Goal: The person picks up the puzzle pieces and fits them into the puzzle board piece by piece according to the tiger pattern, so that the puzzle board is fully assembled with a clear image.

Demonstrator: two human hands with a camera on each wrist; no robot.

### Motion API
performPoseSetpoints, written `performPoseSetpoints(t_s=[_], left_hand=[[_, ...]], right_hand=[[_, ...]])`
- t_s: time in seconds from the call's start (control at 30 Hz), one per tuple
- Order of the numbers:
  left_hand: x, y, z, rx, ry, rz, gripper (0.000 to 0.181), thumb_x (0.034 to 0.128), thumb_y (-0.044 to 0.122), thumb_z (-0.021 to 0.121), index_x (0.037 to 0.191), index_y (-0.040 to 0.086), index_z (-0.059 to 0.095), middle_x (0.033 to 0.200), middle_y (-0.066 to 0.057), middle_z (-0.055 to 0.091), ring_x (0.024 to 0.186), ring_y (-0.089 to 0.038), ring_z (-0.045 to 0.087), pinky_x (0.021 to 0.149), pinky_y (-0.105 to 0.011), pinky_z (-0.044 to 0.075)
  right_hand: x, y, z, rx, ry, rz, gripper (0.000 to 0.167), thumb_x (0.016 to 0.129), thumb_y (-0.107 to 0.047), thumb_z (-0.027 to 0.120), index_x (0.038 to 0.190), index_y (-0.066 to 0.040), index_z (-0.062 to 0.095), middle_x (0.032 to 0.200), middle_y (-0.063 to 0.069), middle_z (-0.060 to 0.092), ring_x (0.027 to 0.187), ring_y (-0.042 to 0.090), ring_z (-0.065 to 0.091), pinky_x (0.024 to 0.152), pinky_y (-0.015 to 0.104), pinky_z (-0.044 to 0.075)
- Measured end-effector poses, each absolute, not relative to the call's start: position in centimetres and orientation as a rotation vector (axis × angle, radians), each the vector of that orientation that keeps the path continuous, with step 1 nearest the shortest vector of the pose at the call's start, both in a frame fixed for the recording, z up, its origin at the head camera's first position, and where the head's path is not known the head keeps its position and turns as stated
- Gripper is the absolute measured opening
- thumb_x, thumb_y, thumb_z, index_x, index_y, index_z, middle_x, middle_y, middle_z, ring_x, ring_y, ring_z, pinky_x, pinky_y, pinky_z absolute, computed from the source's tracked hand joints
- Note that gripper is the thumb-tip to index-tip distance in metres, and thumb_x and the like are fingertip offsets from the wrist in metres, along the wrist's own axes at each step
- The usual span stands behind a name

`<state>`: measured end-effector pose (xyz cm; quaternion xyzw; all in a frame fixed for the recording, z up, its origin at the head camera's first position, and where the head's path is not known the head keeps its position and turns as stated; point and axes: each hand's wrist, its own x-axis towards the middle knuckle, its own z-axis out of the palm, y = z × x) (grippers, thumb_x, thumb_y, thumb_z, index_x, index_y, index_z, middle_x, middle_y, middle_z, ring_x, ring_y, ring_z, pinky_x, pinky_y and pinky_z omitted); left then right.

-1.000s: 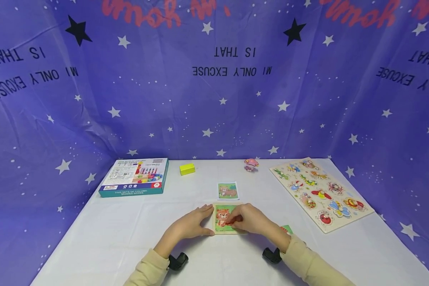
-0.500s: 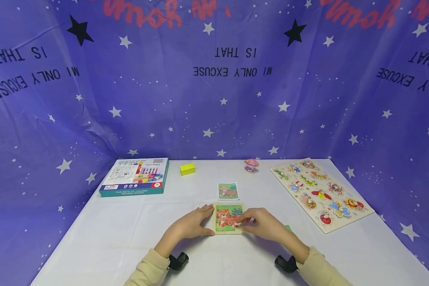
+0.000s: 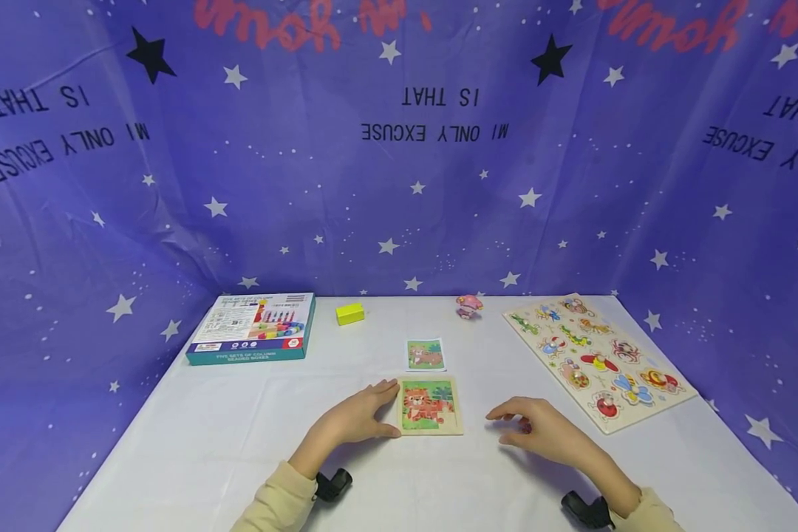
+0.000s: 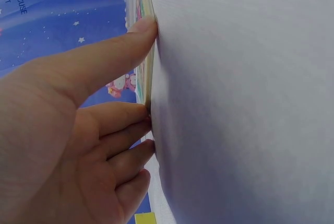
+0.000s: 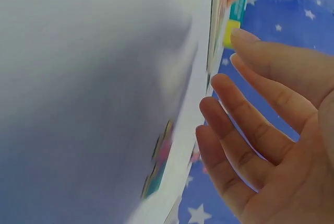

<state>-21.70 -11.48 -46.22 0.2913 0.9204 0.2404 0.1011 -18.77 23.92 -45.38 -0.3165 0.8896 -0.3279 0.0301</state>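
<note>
A wooden tray puzzle with a red tiger on green lies in the middle of the table, bare wood showing at its lower right. My left hand rests at its left side; in the left wrist view the thumb and index finger touch its edge. My right hand hovers right of the tray, apart from it, fingers loosely bent and holding nothing. Under it on the table lies a loose jigsaw piece, pink and teal, mostly hidden by the hand in the head view.
A small picture card lies just behind the tray. Farther back are a boxed bead set, a yellow block and a pink figurine. A wooden insect puzzle board lies at the right.
My right hand let go of a piece at the tray's right part and moved right, away from the tray. The left hand has stayed at the tray's left edge.
</note>
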Motion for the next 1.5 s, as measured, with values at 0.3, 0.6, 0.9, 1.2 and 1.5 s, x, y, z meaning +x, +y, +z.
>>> performPoseSetpoints(t_s=[0.3,0.6,0.9,1.2,1.5], left_hand=[[-21.6,-11.5,-46.1,0.854,2.717,0.723,0.080,0.0833,0.036,0.075,0.144,-0.003,0.040,0.151,-0.015,0.036,0.141,-0.034,0.028,0.115,-0.047,0.024],[-21.4,-11.3,-45.9,0.849,2.722,0.714,0.079,0.0834,0.036,0.075,0.144,-0.003,0.041,0.151,-0.015,0.036,0.140,-0.035,0.029,0.114,-0.048,0.025],[-21.5,-11.3,-46.0,0.857,2.724,0.702,0.080,0.0833,0.036,0.075,0.144,-0.003,0.041,0.151,-0.016,0.036,0.140,-0.034,0.029,0.114,-0.047,0.025],[-21.6,-11.4,-46.1,0.861,2.722,0.707,0.080,0.0833,0.037,0.075,0.144,-0.004,0.040,0.151,-0.016,0.036,0.140,-0.034,0.029,0.114,-0.047,0.025],[-21.6,-11.4,-46.1,0.860,2.721,0.712,0.080,0.0831,0.036,0.075,0.143,-0.004,0.041,0.151,-0.016,0.036,0.140,-0.035,0.029,0.114,-0.047,0.025]], right_hand=[[-18.1,26.5,-45.3,-0.969,2.830,-0.967,0.037,0.079,-0.019,0.080,0.114,-0.015,0.069,0.105,-0.003,0.068,0.087,0.014,0.062,0.074,0.032,0.055],[-18.3,28.5,-45.5,-0.862,2.888,-0.871,0.039,0.077,-0.013,0.080,0.114,-0.015,0.069,0.111,-0.004,0.067,0.102,0.024,0.063,0.080,0.039,0.056],[-18.7,29.2,-46.0,-0.845,2.845,-0.887,0.036,0.077,-0.008,0.079,0.111,-0.016,0.070,0.101,-0.007,0.067,0.091,0.013,0.063,0.075,0.030,0.054],[-18.7,29.1,-45.8,-0.856,2.847,-0.879,0.035,0.075,-0.005,0.080,0.106,-0.017,0.069,0.089,-0.009,0.059,0.080,0.008,0.054,0.067,0.026,0.050],[-18.8,28.9,-45.2,-0.814,2.819,-0.924,0.023,0.078,-0.007,0.078,0.094,-0.020,0.068,0.081,-0.011,0.062,0.071,0.005,0.054,0.057,0.022,0.048]])
